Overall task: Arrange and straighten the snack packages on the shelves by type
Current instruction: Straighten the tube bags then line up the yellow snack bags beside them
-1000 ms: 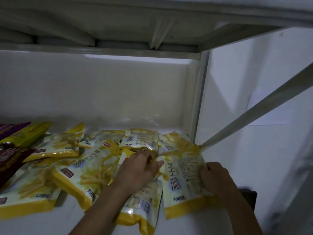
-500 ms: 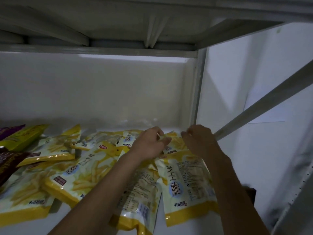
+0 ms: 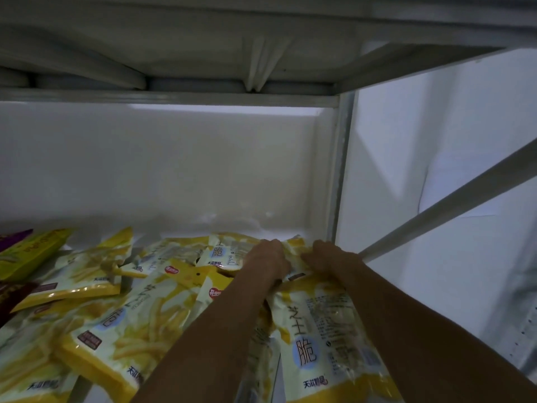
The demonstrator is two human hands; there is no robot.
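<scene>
Reaching forward with both bare forearms, converging toward the far right. Left hand (image 3: 268,258) lying knuckles up, fingers curling downward at the tips. Right hand (image 3: 328,257) sitting just beside it, back of the hand facing up, fingers bending down and inward toward the left hand. Fingertips of both hidden from view, grip unclear.

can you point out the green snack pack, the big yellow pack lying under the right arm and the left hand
green snack pack (image 3: 33,253), head view, middle of its visible face at the far left.
big yellow pack (image 3: 322,338), head view, its printed front beside the large characters.
left hand (image 3: 266,261), head view, back of the hand.
</scene>
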